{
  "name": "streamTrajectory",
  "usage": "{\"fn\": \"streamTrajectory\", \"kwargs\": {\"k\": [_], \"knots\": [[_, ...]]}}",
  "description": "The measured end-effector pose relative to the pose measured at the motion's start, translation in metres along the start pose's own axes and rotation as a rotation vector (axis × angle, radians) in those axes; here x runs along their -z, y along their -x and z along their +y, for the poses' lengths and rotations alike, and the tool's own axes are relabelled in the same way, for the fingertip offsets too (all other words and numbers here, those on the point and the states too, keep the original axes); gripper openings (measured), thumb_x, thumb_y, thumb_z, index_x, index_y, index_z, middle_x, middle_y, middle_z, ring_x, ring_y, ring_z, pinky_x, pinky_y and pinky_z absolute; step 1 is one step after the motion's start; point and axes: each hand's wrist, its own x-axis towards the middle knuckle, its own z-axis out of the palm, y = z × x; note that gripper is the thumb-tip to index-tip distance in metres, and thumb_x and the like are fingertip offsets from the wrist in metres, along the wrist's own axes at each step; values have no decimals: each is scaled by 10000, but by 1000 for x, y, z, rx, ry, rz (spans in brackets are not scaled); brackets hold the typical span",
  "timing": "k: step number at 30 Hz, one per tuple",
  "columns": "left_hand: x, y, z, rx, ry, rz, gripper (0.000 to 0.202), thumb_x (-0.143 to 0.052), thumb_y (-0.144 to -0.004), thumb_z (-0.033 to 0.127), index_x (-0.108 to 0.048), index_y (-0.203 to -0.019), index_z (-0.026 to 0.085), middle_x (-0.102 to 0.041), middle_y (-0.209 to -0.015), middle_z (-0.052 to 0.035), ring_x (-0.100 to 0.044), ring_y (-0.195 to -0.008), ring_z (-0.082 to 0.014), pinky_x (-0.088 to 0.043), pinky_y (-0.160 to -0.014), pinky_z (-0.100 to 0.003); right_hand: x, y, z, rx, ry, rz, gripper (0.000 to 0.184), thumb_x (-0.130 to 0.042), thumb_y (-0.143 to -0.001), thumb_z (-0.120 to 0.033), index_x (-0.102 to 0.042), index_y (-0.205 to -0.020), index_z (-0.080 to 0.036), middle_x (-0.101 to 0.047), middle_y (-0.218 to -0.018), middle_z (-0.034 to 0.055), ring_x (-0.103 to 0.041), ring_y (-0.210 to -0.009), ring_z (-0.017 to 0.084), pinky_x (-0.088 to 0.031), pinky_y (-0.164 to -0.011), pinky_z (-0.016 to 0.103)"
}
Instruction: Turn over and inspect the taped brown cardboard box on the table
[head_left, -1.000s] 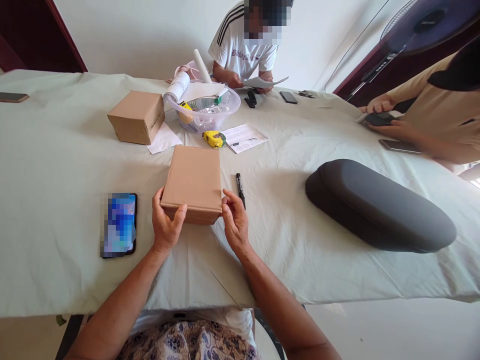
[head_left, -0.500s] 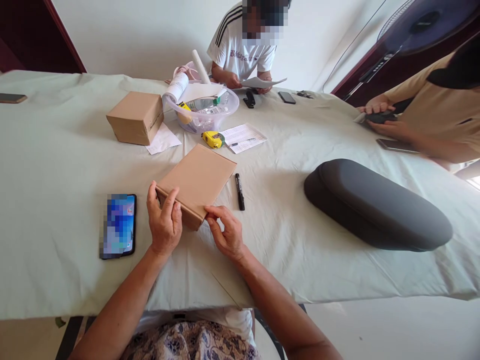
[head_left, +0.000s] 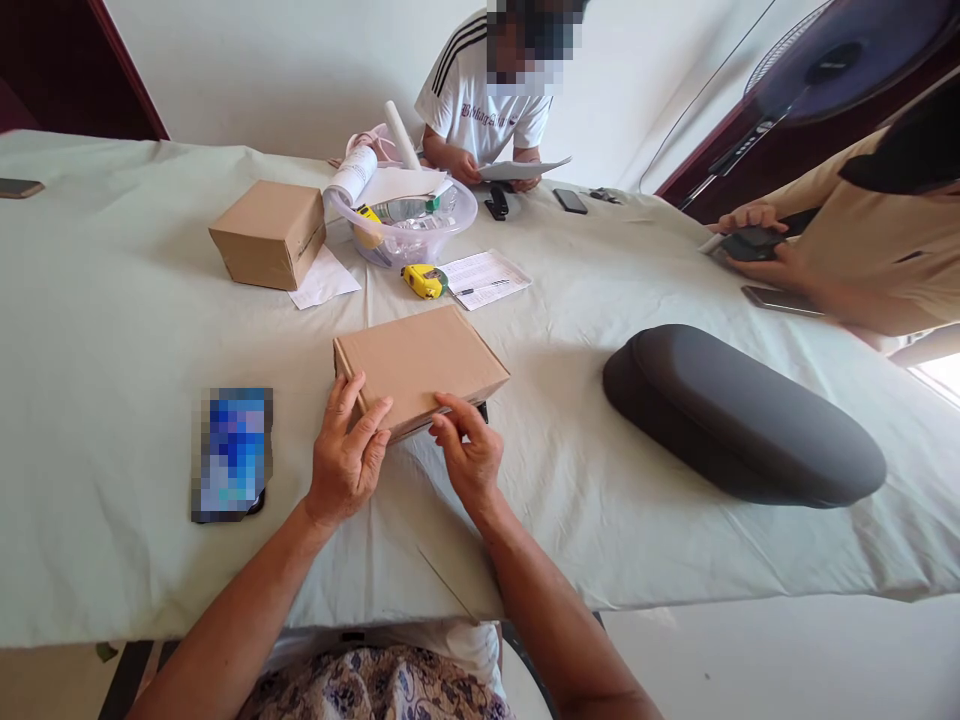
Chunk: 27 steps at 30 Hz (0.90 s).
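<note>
A flat brown cardboard box (head_left: pixel 424 362) lies on the pale green tablecloth (head_left: pixel 135 330) in front of me, its long side now running left to right. My left hand (head_left: pixel 345 462) rests its fingers on the box's near left corner. My right hand (head_left: pixel 469 455) pinches the box's near edge with curled fingers. A black marker (head_left: pixel 483 411) is almost wholly hidden under the box's right end.
A phone (head_left: pixel 232 455) lies left of my hands. A long dark grey case (head_left: pixel 739 415) lies to the right. Farther off are a second cardboard box (head_left: pixel 270 232), a clear bowl (head_left: pixel 409 220), a yellow tape measure (head_left: pixel 424 280) and papers. Two other people sit across and right.
The box has been turned clockwise on the table from lengthwise to crosswise, now covering the marker. Both my hands followed its near edge round.
</note>
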Motion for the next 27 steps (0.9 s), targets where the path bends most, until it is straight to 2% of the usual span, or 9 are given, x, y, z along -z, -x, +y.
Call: {"fn": "streamTrajectory", "kwargs": {"k": [4, 8, 11, 14, 18, 21, 27], "knots": [[8, -4, -4, 57, 9, 44, 308, -465, -1018, 268, -699, -1205, 199, -625, -1429, -155, -501, -1450, -294, -456, -1167, -531, 15, -15, 3, -121, 61, 178, 312, -674, -890, -532, -736, -1008, -250, -597, -576, -66, -553, -500, 116, -487, -552, 265], [16, -10, -10, 138, 3, 113, 312, -443, -1023, 290, -709, -1146, 185, -631, -1418, -153, -563, -1382, -272, -475, -1140, -486, 26, -27, 6, -198, 88, 307, 389, -706, -845, -558, -705, -1056, -232, -544, -533, -96, -537, -501, 113, -455, -577, 257], [17, -12, -12, 194, -18, 161, 330, -429, -1028, 310, -718, -1121, 181, -605, -1442, -162, -588, -1346, -268, -483, -1114, -457, 26, -30, 5, -259, 8, 242, 385, -666, -859, -588, -686, -927, -209, -549, -537, -77, -521, -491, 113, -424, -523, 246], [16, -12, -13, 270, -24, 191, 353, -421, -1033, 336, -716, -1144, 178, -585, -1456, -162, -568, -1363, -264, -451, -1145, -448, 22, -28, 2, -260, -83, 145, 424, -599, -895, -616, -619, -777, -209, -563, -549, -48, -496, -481, 108, -401, -481, 242], [16, -12, -17, 414, 53, 191, 378, -446, -1030, 390, -662, -1272, 196, -646, -1377, -135, -601, -1311, -230, -472, -1126, -397, 19, -24, -1, -247, -97, 113, 430, -609, -888, -627, -586, -760, -216, -567, -551, -47, -494, -481, 106, -407, -482, 244], [17, -14, -20, 420, 103, 173, 394, -435, -1036, 409, -650, -1287, 194, -698, -1303, -118, -642, -1244, -213, -497, -1097, -380, 19, -24, -1, -241, -101, 96, 428, -605, -890, -627, -577, -762, -221, -564, -549, -49, -496, -483, 108, -414, -488, 247], [17, -15, -18, 458, 150, 204, 417, -404, -1054, 434, -677, -1258, 194, -722, -1302, -104, -662, -1242, -205, -509, -1096, -374, 20, -23, -1, -225, -127, 77, 412, -591, -907, -605, -564, -752, -224, -556, -555, -47, -499, -501, 109, -422, -500, 250]]}}
